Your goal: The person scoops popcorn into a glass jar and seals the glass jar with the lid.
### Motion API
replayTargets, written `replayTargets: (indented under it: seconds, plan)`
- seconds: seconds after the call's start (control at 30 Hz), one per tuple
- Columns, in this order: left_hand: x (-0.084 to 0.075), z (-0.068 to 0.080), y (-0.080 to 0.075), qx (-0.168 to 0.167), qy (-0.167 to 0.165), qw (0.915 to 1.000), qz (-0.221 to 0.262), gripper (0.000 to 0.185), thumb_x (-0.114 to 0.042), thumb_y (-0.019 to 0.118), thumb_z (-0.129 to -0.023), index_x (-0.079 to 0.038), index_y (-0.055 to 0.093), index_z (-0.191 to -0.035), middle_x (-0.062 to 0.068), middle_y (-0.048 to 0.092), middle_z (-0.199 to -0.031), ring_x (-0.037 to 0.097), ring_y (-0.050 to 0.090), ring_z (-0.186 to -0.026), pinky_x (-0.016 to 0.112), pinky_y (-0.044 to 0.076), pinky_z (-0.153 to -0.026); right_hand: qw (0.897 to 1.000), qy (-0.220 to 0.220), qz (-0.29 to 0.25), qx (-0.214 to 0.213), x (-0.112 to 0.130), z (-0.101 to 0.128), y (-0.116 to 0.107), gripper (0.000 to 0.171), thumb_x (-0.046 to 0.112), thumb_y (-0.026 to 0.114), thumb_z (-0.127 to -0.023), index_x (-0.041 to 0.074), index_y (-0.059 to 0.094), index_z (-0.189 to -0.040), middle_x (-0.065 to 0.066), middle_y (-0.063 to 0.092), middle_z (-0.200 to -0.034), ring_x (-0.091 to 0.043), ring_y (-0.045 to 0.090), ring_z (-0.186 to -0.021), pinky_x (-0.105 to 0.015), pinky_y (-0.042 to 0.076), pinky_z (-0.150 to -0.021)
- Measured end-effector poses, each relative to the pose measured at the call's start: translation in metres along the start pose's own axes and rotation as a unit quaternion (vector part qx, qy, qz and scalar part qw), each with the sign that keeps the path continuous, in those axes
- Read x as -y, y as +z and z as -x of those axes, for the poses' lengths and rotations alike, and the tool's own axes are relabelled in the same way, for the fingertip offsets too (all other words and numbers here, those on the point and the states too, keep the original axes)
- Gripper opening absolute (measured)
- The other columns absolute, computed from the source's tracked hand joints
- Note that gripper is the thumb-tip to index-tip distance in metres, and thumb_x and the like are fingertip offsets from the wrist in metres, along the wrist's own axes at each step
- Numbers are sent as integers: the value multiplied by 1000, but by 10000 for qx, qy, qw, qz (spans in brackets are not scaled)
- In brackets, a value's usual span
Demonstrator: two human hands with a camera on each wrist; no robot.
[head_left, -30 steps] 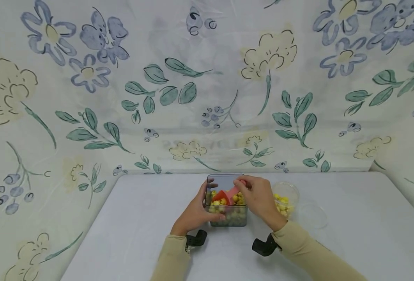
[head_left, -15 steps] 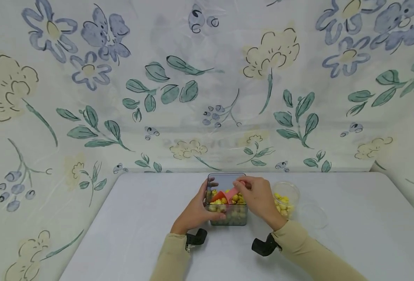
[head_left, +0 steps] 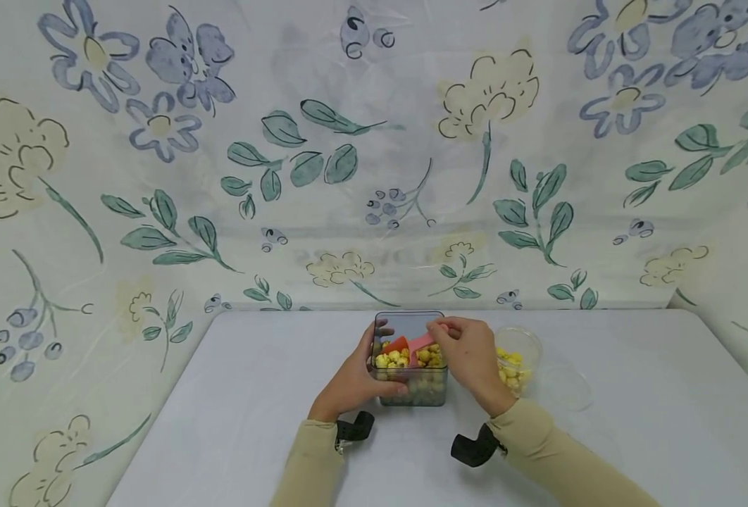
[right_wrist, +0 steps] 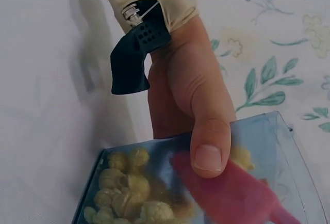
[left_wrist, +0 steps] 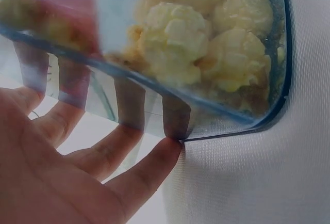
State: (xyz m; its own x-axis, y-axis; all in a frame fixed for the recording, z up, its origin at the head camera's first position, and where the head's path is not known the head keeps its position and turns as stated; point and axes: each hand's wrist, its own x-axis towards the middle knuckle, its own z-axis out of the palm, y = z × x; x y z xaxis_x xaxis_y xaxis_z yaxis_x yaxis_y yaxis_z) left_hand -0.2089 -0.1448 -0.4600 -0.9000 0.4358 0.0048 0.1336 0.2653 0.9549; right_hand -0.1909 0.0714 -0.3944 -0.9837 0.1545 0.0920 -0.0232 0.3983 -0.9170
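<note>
My left hand (head_left: pixel 351 380) grips a clear bluish square container (head_left: pixel 415 391), its thumb across the front wall and its fingers along the left side. Round pieces of yellow popcorn (head_left: pixel 391 360) fill the container's lower part. My right hand (head_left: pixel 471 355) pinches the pink handle of a scoop (head_left: pixel 421 343), whose red bowl is tilted inside the container among the popcorn. In the left wrist view, fingertips of the left hand (left_wrist: pixel 77 162) touch the clear wall. The right wrist view shows the left thumb on the wall, with the scoop (right_wrist: pixel 232 190) blurred behind it.
Right of the container, partly behind my right hand, stands a round clear tub (head_left: pixel 520 345) with yellow popcorn in it. A clear round lid (head_left: pixel 569 389) lies on the white table (head_left: pixel 253 394) beside it. A floral sheet (head_left: pixel 374 176) hangs behind the table.
My right hand has shifted slightly right, and the scoop has tilted. More popcorn shows in front of its red bowl than before. The left hand and container hold nearly the same place.
</note>
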Motion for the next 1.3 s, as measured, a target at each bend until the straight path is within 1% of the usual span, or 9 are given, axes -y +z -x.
replayTargets:
  seconds: [0.13, 0.27, 0.37, 0.43, 0.57, 0.8, 1.03, 1.17, 1.3]
  plan:
    - [0, 0, 1, 39, 25, 9999, 128, 116, -23, 92, -75, -27, 15, -161, 4, 34, -158, 19, 46, -133, 43, 43, -106, 9996, 174, -215, -98, -1, 1, -1, 28, 23, 70, -96, -3, 76, -106, -11, 75, -86, -23, 65, -67, -23, 45, -52]
    - [2, -1, 0, 48, 5, 9999, 154, 118, -22, 92, -75, -22, 13, -162, 4, 34, -158, 18, 47, -130, 41, 45, -104, 9974, 528, -473, -137, -2, 3, -3, 28, 24, 70, -96, -1, 76, -107, -11, 75, -88, -30, 68, -74, -23, 48, -54]
    - [2, -2, 0, 68, 36, 9999, 133, 116, -23, 91, -75, -23, 13, -162, 5, 33, -158, 18, 48, -130, 40, 45, -104, 9956, 771, -494, -179, -1, 4, -6, 29, 26, 70, -96, 1, 76, -109, -11, 74, -89, -24, 65, -69, -22, 45, -52]
    - [1, -2, 0, 85, 74, 9998, 139, 115, -22, 91, -76, -25, 14, -161, 4, 33, -158, 19, 49, -130, 40, 45, -104, 9948, 883, -452, -217, 0, 5, -8, 29, 27, 70, -96, 2, 76, -109, -10, 74, -88, -20, 61, -64, -23, 40, -50]
    - [0, -1, 0, 27, 78, 9999, 115, 116, -22, 91, -75, -26, 14, -161, 3, 33, -158, 20, 50, -129, 42, 45, -104, 9933, 1037, -444, -251, 1, 6, -10, 29, 28, 69, -97, 3, 76, -110, -9, 73, -88, -16, 55, -60, -24, 33, -47]
    - [-1, 0, 0, -54, -87, 9999, -22, 116, -26, 92, -74, -23, 15, -161, 1, 35, -158, 21, 47, -132, 47, 42, -107, 9911, 1132, -606, -349, 0, 11, -8, 28, 26, 69, -97, 2, 75, -111, -9, 74, -91, -16, 54, -58, -23, 31, -44]
    - [0, 0, 0, -34, -62, 9999, 115, 115, -23, 91, -75, -23, 14, -161, 0, 34, -158, 21, 49, -128, 43, 46, -103, 9868, 1242, -867, -574, -1, 15, -7, 28, 24, 69, -97, 1, 74, -112, -11, 74, -91, -15, 53, -56, -23, 30, -44]
    - [1, -1, 0, -20, -55, 9999, 125, 117, -22, 92, -75, -23, 13, -162, 3, 33, -158, 21, 50, -126, 43, 46, -102, 9829, 1431, -927, -696, -2, 16, -7, 30, 26, 69, -97, 2, 74, -114, -11, 74, -91, -14, 51, -56, -23, 30, -44]
    - [-1, -1, 1, -71, -138, 9999, 13, 117, -26, 92, -74, -26, 15, -161, 2, 34, -158, 21, 47, -131, 48, 43, -107, 9774, 1630, -1022, -870, -3, 17, -7, 30, 27, 69, -97, 3, 74, -115, -10, 74, -92, -14, 50, -57, -22, 33, -45]
